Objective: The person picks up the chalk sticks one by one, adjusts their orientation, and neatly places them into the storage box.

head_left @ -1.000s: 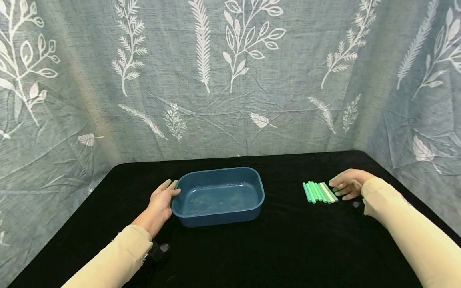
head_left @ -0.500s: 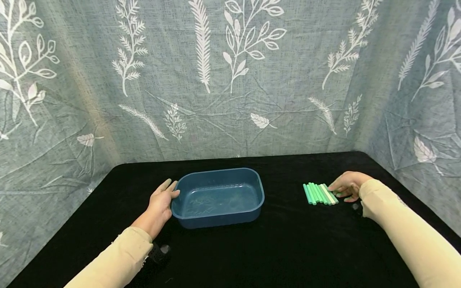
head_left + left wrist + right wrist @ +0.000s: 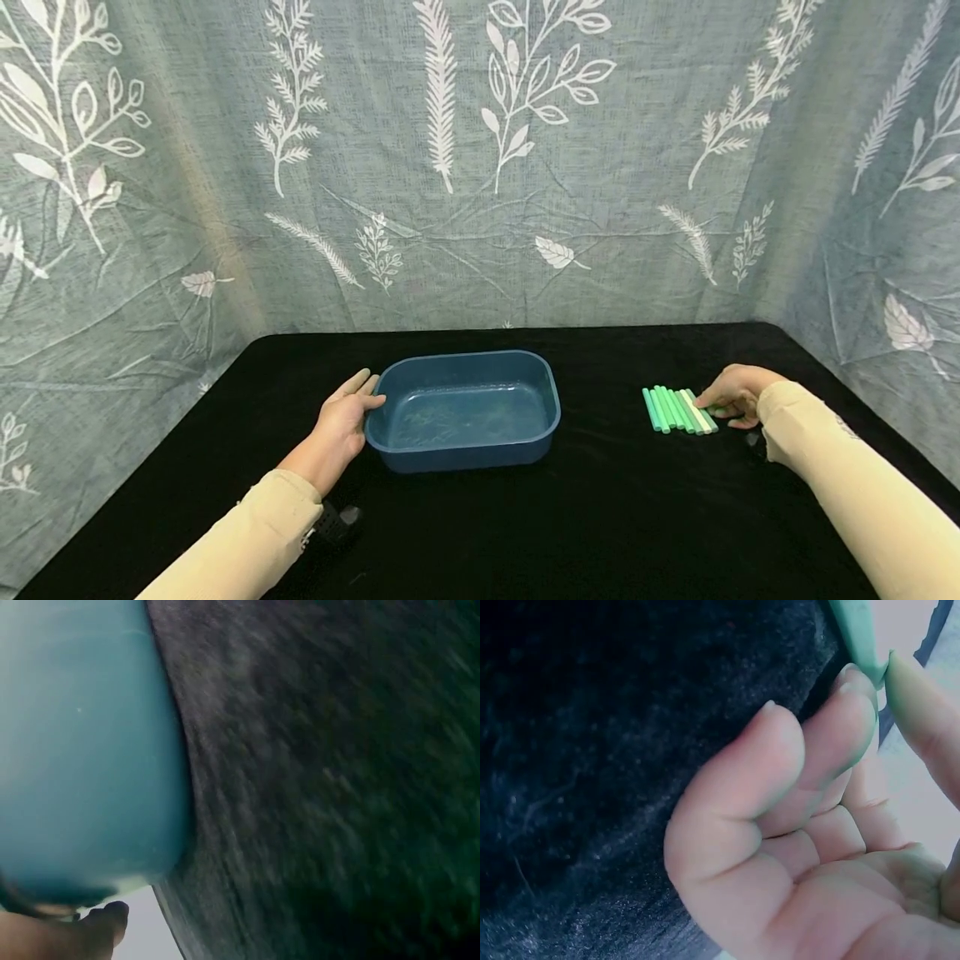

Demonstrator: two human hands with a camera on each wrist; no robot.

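Observation:
A dark blue plastic tub (image 3: 465,457) stands left of centre on the black cloth. My left hand (image 3: 340,423) holds its left end, thumb over the rim and fingers along the outside. In the left wrist view the tub wall (image 3: 82,742) fills the left, and a fingertip shows at the bottom. To the right lies a row of chalk sticks (image 3: 670,408), green with one pale yellow. My right hand (image 3: 737,390) is at the row's right end. In the right wrist view its thumb and forefinger pinch the end of a green chalk stick (image 3: 859,636); the other fingers curl loosely.
Black cloth (image 3: 487,533) covers the table, with bare cloth between tub and chalk. A grey-blue curtain (image 3: 465,275) with white leaf prints hangs behind and at both sides. A dark wrist device (image 3: 333,521) sits under the left sleeve.
The right hand has moved left from beside the chalk row onto its right end, and thumb and forefinger have closed on a stick. The left hand keeps its place; the head view shifts slightly.

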